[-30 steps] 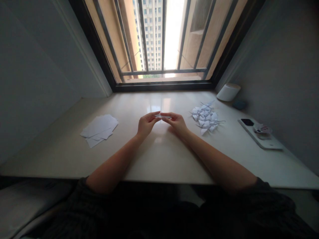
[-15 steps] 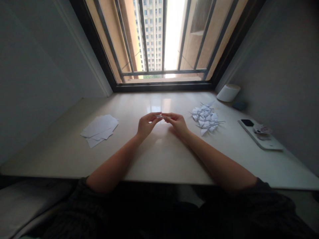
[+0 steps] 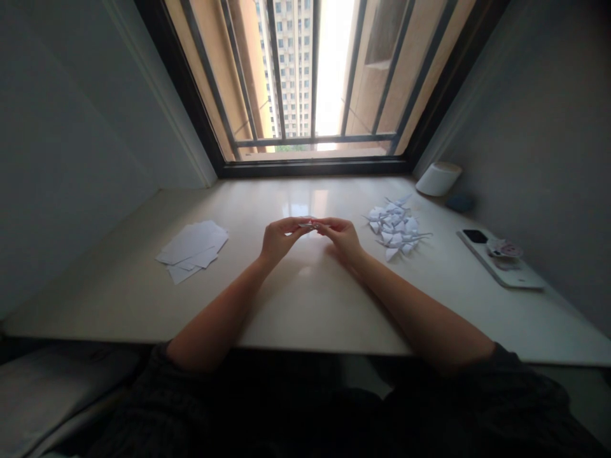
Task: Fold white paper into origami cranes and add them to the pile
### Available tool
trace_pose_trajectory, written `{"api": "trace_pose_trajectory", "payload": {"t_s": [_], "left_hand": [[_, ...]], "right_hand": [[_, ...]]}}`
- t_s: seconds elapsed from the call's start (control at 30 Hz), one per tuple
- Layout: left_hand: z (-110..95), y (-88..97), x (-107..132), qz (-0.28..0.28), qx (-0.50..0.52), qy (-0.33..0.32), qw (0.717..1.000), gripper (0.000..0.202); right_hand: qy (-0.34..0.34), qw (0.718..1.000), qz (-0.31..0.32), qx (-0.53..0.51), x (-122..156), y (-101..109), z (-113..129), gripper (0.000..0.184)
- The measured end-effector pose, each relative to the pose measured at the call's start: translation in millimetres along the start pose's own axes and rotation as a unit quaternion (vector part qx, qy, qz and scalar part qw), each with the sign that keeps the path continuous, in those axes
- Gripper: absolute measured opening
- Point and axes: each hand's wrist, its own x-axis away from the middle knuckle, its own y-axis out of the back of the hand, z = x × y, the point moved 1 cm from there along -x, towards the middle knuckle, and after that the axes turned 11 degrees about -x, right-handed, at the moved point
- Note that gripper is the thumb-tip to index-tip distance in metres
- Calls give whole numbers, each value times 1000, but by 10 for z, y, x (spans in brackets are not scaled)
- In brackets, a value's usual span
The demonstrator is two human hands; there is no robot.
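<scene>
Between my fingertips, above the middle of the pale tabletop [image 3: 305,305], is a small folded piece of white paper [image 3: 307,224]. My left hand [image 3: 280,238] pinches it from the left, and my right hand [image 3: 340,235] grips it from the right. The fingers cover most of the paper, so its shape cannot be made out. To the right lies a heap of folded white paper pieces [image 3: 395,226] with thin pointed ends, resembling paper cranes. A loose stack of flat white paper sheets [image 3: 193,247] rests on the left.
A phone [image 3: 499,257] with a round grip on its back lies at the right. Behind it stand a white cylindrical object [image 3: 438,178] and a small dark bluish item [image 3: 459,202]. A barred window [image 3: 315,166] borders the tabletop's far side, with walls left and right.
Both hands stay over the same spot. The right fingertips have shifted slightly on the folded paper and the two hands' tips are a little closer together.
</scene>
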Motion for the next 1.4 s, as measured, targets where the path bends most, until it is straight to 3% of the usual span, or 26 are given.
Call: {"api": "trace_pose_trajectory", "payload": {"t_s": [0.17, 0.33, 0.67, 0.9, 1.17, 1.4], "left_hand": [[-25, -16, -6, -9, 48, 22, 999, 27], [-28, -9, -17, 16, 69, 26, 997, 27], [-24, -14, -5, -19, 24, 3, 1000, 21], [39, -61, -10, -46, 79, 50, 995, 19], [46, -66, 6, -87, 82, 19, 993, 18], [67, -67, -7, -71, 87, 54, 992, 21]], "right_hand": [[2, 1000, -20, 2, 1, -5, 16, 25], [13, 1000, 4, -2, -11, 12, 1, 24], [-4, 1000, -10, 8, -11, 36, -9, 23], [2, 1000, -30, 6, -29, 31, -5, 26], [-16, 999, -36, -12, -29, 25, -14, 30], [-3, 999, -48, -25, -9, 4, -11, 26]]}}
